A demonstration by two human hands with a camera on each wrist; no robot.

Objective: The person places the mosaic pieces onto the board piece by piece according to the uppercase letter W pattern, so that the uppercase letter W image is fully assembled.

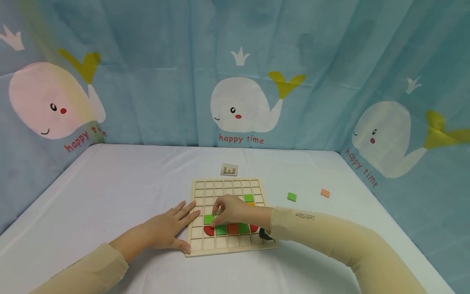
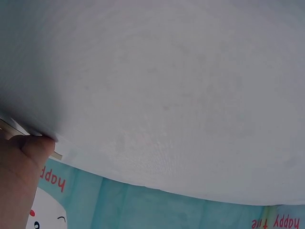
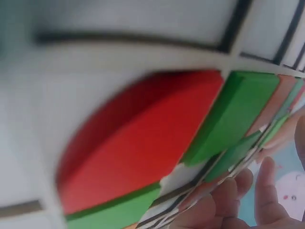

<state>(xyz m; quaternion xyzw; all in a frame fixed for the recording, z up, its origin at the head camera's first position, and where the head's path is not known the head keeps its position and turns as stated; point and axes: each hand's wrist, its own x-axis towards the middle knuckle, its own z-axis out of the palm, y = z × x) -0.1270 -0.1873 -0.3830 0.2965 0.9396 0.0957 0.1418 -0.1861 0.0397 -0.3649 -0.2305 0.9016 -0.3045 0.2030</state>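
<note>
A light wooden grid board point(image 1: 220, 243) lies on the table. My left hand point(image 1: 163, 228) rests at its left edge with fingers spread on the board and thumb by the near left corner; the left wrist view shows only the thumb side at the edge. Over the board my right hand point(image 1: 232, 209) has thumb and index finger at the right corners of a green tile point(image 1: 208, 219), pinching it in its square. Below it runs a row: a red quarter-round tile point(image 1: 209, 231), green tile point(image 1: 221, 230), orange tile point(image 1: 233, 229), another green and another red piece. The right hand hides the board's middle.
Beyond the board lies a small pattern card point(image 1: 229, 170). A loose green tile point(image 1: 291, 197) and an orange tile point(image 1: 325, 193) lie to the right on the white table point(image 1: 147, 175). A green tile point(image 1: 249, 198) sits at the board's upper right. Blue whale-print curtains point(image 1: 165, 90) enclose the table.
</note>
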